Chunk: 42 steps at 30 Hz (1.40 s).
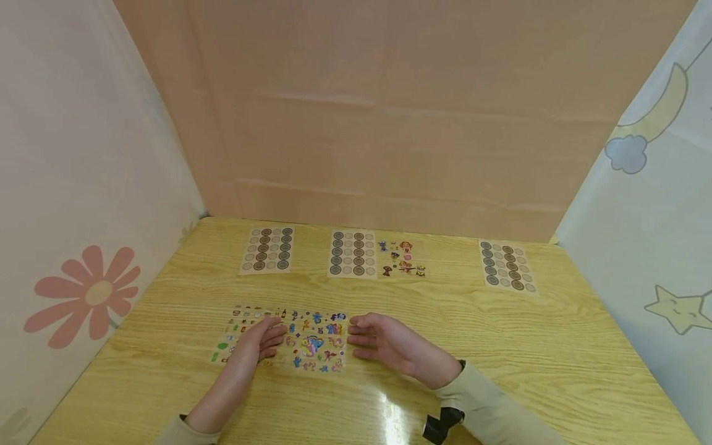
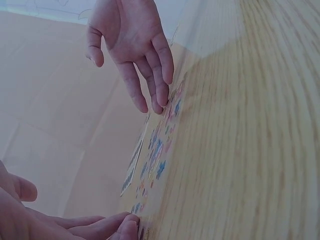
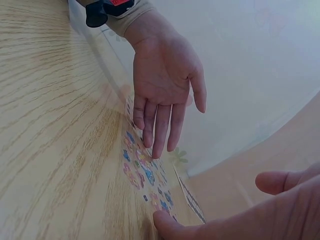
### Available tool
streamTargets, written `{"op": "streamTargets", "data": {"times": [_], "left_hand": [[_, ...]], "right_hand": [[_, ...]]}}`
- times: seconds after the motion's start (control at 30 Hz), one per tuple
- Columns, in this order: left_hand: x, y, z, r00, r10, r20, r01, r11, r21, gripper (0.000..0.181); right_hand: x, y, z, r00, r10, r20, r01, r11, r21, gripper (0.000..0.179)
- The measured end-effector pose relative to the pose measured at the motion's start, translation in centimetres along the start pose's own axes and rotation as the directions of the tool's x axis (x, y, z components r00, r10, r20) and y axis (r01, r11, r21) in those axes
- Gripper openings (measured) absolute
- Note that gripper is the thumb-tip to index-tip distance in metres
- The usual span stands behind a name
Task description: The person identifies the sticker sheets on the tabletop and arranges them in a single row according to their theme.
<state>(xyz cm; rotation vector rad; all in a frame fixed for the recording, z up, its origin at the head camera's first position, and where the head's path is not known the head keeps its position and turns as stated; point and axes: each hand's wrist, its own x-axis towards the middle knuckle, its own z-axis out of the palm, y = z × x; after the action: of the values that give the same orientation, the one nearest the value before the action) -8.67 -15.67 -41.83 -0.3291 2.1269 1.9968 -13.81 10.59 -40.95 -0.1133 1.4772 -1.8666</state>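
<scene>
Tabletop (image 1: pixel 500 358): pale wood grain, runs beneath and beyond both grips. Left grip (image 1: pixel 256 339): fingers extended, thumb apart, nothing held; it lies over part of a sheet of small mixed pictures (image 1: pixel 233 334). Right grip (image 1: pixel 384 343): likewise extended and without a hold, fingertips just beside the right edge of the cartoon-figure sheet (image 1: pixel 314 346), which lies flat between the two grips. Whether the fingertips touch either sheet cannot be judged fairly; the wrist views are oblique and dim.

Beyond the grips: left round-print sheet (image 1: pixel 266 250), middle round-print sheet (image 1: pixel 352 254) with a puppy-figure sheet (image 1: pixel 403 258) right beside it, and, farther to the right of the right grip, another round-print sheet (image 1: pixel 507 267).

Risks, as judged: the cartoon-figure sheet looks thin and clear, its border hard to tell from the wood, so fingertips could miss the edge. Pushing inward from both sides could buckle it. The neighbouring sheet, partly under the left grip, could be dragged along or lifted with it.

Labels: no brand or legible text found. Detail inside the round prints is too small to read; the red patch (image 3: pixel 118 2) on the left wrist device gives no readable wording.
</scene>
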Motion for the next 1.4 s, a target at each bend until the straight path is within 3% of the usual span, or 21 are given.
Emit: {"op": "streamTargets", "data": {"times": [0.5, 0.7, 0.83, 1.0, 1.2, 1.4], "left_hand": [[0.2, 0.2, 0.3, 1.000, 0.025, 0.004, -0.025, 1.000, 0.007, 0.058], [1.0, 1.0, 1.6, 0.996, 0.065, 0.055, -0.061, 0.995, -0.080, 0.052], [2.2, 1.5, 2.7, 0.990, 0.095, 0.106, -0.078, 0.985, -0.156, 0.050], [3.9, 2.1, 3.9, 0.967, 0.125, 0.223, -0.075, 0.973, -0.219, 0.051], [5.8, 3.4, 5.3, 0.926, 0.161, 0.342, -0.059, 0.955, -0.290, 0.053], [8.0, 4.9, 6.9, 0.889, 0.142, 0.435, 0.044, 0.919, -0.391, 0.060]], "right_hand": [[0.0, 0.2, 0.0, 1.000, -0.004, -0.011, 0.004, 1.000, 0.007, 0.060], [0.0, -0.1, -0.7, 1.000, -0.010, -0.006, 0.011, 1.000, 0.011, 0.062], [-0.1, -0.4, -1.4, 1.000, -0.018, -0.012, 0.019, 0.999, 0.034, 0.058], [-0.3, -1.2, -2.9, 0.999, -0.038, 0.012, 0.037, 0.998, 0.054, 0.057], [-0.4, -2.5, -5.5, 0.999, -0.049, -0.012, 0.050, 0.993, 0.103, 0.058], [-0.5, -4.0, -8.4, 0.996, -0.066, -0.052, 0.074, 0.985, 0.157, 0.056]]}}
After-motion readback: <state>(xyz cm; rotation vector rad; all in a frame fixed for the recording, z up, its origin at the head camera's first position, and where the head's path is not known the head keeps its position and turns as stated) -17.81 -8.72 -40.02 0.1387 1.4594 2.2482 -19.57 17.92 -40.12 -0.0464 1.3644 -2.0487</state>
